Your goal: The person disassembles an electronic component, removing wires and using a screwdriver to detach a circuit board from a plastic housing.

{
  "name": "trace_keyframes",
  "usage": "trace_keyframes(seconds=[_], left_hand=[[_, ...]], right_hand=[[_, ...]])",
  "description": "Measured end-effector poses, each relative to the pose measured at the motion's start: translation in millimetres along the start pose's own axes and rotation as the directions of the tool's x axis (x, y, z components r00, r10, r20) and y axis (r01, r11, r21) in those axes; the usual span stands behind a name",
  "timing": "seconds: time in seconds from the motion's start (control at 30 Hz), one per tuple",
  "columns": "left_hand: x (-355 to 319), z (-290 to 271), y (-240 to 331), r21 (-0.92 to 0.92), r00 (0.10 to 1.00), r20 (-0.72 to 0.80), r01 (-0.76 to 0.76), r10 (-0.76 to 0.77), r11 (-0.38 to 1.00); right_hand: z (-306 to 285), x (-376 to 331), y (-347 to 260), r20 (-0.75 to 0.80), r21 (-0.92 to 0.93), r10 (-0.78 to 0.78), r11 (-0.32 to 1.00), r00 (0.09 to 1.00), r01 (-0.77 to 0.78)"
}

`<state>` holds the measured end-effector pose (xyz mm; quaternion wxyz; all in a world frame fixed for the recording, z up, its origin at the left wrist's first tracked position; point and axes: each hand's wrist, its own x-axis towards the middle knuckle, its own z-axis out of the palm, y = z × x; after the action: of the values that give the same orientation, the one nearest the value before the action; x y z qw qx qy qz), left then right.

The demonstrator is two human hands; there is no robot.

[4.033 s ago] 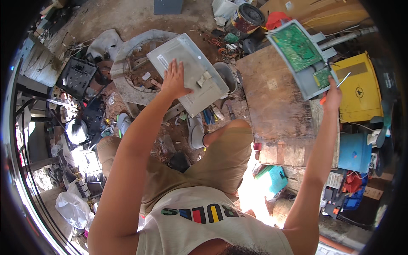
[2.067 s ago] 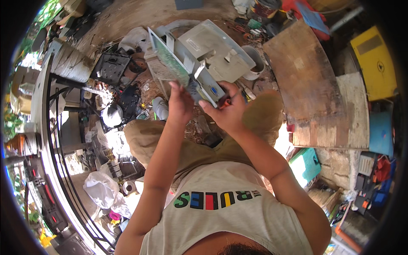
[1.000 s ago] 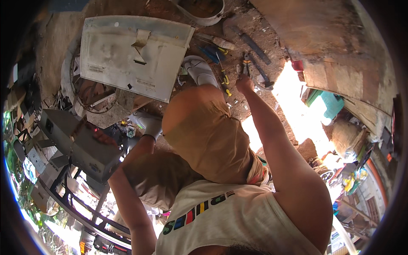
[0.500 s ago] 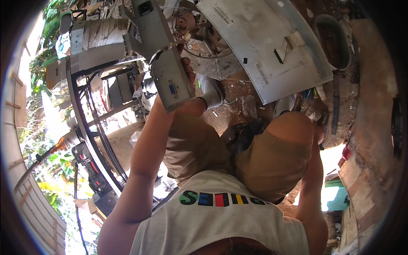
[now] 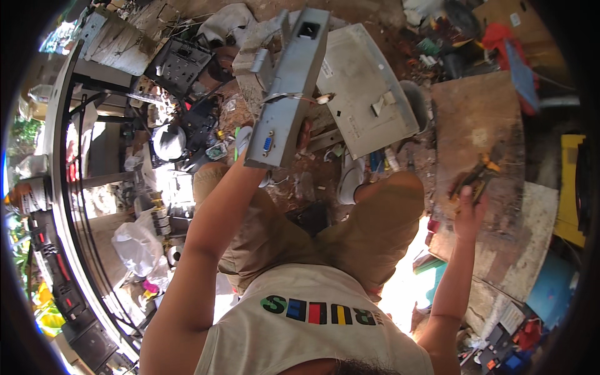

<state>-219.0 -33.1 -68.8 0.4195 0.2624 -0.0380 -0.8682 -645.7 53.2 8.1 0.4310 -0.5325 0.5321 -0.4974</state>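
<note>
My left hand is closed around a long grey metal housing, its fingertips showing at the right edge. The housing has a blue video port at its near end and a black power socket at its far end. A short wire with a pale connector sticks out from its middle. Off to the right, my right hand grips pliers with dark and yellow parts, over a brown wooden board. Just beyond the housing, a flat pale metal panel leans at a slant.
A metal frame with black cables runs along my left side. Dismantled black plastic parts and a clear plastic bag lie near it. At far right are a yellow object and a blue rounded container. Small scraps litter the dirt floor.
The view has swung right. My right hand has come up from beside my right knee and out to the right, with the pliers now plainly visible. My left hand keeps holding the housing.
</note>
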Motion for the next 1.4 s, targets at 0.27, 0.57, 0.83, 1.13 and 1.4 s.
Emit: trace_keyframes(seconds=[0.27,0.57,0.83,1.13,1.4], left_hand=[[-0.6,-43.7,-3.5,0.037,0.982,0.144,-0.127,0.121,0.991],[-26.0,-19.5,14.0,0.395,0.969,0.14,-0.244,0.204,0.886],[-28.3,-12.0,18.8,0.264,0.935,0.266,-0.305,0.235,0.915],[-49.4,7.6,20.5,0.377,0.927,0.293,-0.337,0.234,0.863],[-55.2,12.1,22.8,0.401,0.94,0.293,-0.288,0.176,0.87]], right_hand=[[145.5,29.7,-128.9,0.685,-0.522,-0.289,0.445,0.668,0.728],[208.4,43.5,-176.5,0.713,-0.626,-0.333,0.093,0.617,0.774],[233.7,43.3,-176.3,0.773,-0.554,-0.364,0.01,0.519,0.832],[237.8,41.6,-185.7,0.788,-0.543,-0.332,0.02,0.518,0.84],[240.0,43.1,-197.4,0.822,-0.516,-0.303,-0.037,0.482,0.856]])
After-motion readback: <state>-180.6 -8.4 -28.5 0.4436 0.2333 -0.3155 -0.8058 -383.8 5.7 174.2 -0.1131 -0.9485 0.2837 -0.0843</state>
